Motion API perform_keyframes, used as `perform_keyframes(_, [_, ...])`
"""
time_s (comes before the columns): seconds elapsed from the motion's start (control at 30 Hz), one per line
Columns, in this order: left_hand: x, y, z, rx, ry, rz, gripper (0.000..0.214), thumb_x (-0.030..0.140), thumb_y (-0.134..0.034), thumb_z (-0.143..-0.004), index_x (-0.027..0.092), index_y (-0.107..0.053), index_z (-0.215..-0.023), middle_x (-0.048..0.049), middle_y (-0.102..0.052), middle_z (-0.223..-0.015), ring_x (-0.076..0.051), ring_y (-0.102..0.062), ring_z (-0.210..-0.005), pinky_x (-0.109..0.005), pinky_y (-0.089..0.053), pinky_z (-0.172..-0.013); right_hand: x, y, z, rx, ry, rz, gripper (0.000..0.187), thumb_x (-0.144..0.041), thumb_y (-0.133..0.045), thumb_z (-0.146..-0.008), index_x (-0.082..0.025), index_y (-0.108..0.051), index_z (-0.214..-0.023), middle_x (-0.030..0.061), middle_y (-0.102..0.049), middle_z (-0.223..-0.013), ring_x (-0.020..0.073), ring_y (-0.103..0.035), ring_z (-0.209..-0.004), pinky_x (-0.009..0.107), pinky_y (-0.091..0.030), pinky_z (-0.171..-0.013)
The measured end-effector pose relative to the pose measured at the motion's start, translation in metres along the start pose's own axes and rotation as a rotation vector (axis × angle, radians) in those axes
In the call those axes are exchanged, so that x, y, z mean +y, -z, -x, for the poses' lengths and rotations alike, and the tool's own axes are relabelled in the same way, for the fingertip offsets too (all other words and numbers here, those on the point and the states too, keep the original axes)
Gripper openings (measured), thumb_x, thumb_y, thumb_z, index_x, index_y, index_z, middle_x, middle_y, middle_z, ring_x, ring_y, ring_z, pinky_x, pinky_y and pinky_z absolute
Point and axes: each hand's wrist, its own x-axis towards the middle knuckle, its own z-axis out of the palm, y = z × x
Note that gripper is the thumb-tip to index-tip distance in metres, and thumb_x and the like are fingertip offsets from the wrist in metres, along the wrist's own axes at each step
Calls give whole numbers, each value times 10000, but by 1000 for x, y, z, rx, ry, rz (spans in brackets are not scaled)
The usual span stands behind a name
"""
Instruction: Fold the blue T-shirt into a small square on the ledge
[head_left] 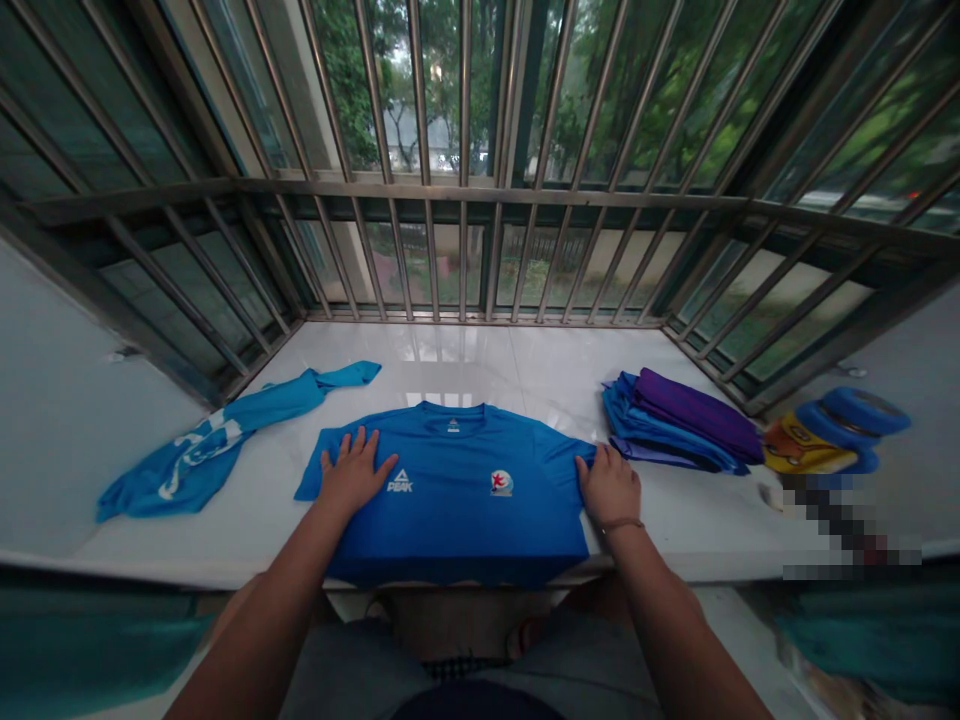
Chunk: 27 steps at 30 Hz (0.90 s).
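A blue short-sleeved T-shirt (457,520) lies front side up on the white sill, its neckline toward the window and its lower part reaching the near edge. White lettering and a small round emblem mark its chest. My left hand (356,475) rests on the shirt near the left sleeve, palm down with fingers spread. At the right sleeve's end is my right hand (611,487), its fingers bent and closed over the cuff. A bracelet circles that wrist.
A crumpled light-blue garment (270,405) with white print lies at left. To the right sits a stack of folded blue and purple clothes (675,420), beside a blue and yellow container (817,435). Metal window bars (495,195) enclose the white sill (480,350).
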Motion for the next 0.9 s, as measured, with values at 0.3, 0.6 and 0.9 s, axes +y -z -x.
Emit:
perform_keyframes(0.3, [189, -16, -28, 27, -708, 250, 521, 415, -469, -1114, 221, -604, -1578, -109, -471, -1747, -297, -406, -1635, -566, -269, -1371, -19, 14, -4, -64, -127, -132, 262, -322, -512, -1109, -136, -678, -1192, 234, -719, -1263, 373, -661, -1243, 462, -502, -998])
perform_keyframes(0.6, [196, -28, -44, -15, -715, 216, 676, 566, -434, -1105, 265, -447, -1710, -74, -351, -1809, -322, -308, -1682, -616, -186, -1385, -11, 37, -16, -33, -17, -349, 279, -380, -537, -1083, -162, -605, -1241, 148, -767, -1164, 260, -753, -1005, 324, -526, -874])
perform_keyframes(0.9, [198, -30, -47, -14, -689, 196, 580, 397, -312, -1149, 250, -488, -1682, -44, -379, -1796, -260, -331, -1675, -569, -206, -1389, -72, 58, 66, -178, 788, -469, 429, -191, -630, -1018, -210, -649, -1447, 130, -691, -1490, 270, -687, -1327, 414, -551, -1140])
